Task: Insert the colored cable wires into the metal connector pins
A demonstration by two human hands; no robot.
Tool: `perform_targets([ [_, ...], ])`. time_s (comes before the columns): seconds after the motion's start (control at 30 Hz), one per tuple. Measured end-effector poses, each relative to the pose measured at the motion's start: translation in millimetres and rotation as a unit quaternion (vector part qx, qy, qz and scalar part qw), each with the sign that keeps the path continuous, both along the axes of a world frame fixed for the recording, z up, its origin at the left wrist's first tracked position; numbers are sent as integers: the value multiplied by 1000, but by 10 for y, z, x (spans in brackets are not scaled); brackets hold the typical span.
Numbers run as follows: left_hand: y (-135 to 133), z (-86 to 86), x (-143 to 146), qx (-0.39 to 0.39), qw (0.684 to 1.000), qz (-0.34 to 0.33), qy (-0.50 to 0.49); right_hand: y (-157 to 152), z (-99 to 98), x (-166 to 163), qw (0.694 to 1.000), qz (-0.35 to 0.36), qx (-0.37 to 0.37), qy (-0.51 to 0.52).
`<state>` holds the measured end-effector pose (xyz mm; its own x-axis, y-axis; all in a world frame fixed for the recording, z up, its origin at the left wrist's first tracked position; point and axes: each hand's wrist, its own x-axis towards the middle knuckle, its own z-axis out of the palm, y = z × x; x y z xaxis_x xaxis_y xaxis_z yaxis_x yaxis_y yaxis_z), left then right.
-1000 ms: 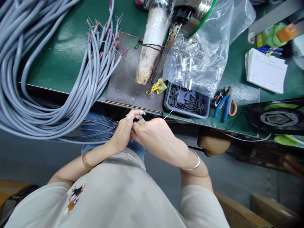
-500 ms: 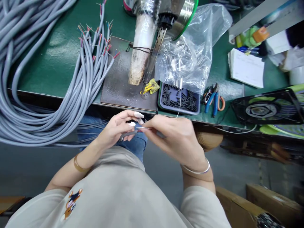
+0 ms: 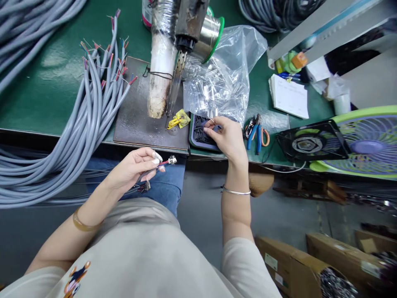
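My left hand (image 3: 135, 167) is closed around a thin grey cable end (image 3: 164, 162) with coloured wires and a small metal connector at its tip, held just below the bench edge. My right hand (image 3: 225, 134) reaches into a small grey tray (image 3: 195, 140) of short black tubes on the green bench, fingers pinched together over the tubes. What the pinch holds is too small to make out. A clear plastic bag (image 3: 223, 78) of small parts lies just behind the tray.
A bundle of grey cables (image 3: 89, 107) with stripped ends lies at left beside a dark metal plate (image 3: 139, 120) bearing a wrapped soldering tool (image 3: 159, 78). Blue and orange cutters (image 3: 257, 134), a notepad (image 3: 290, 97), a fan (image 3: 313, 142) and cardboard boxes (image 3: 288, 265) sit at right.
My right hand left the cable end and moved up and right to the tray of black tubes. My left hand stayed low with the cable. The view shifted right.
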<state>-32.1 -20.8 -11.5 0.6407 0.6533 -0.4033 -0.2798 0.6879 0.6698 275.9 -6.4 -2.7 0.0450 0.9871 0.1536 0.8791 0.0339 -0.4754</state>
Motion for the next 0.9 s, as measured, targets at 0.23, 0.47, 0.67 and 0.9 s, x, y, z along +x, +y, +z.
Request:
perform_targets([
  [0.23,-3,42,82,79,993,42,80,-226,204,-104,993,-66,95,-38],
  [0.47,-96,188,173,163,973,53,154,-722,537,-734,975,3,121,189],
  [0.67,-122,224,168,161,976,49,139,-664,413,-1027,967,96,48,230],
  [0.9,-124,205,148,158,979,47,124,-629,390,-1037,962,94,47,250],
])
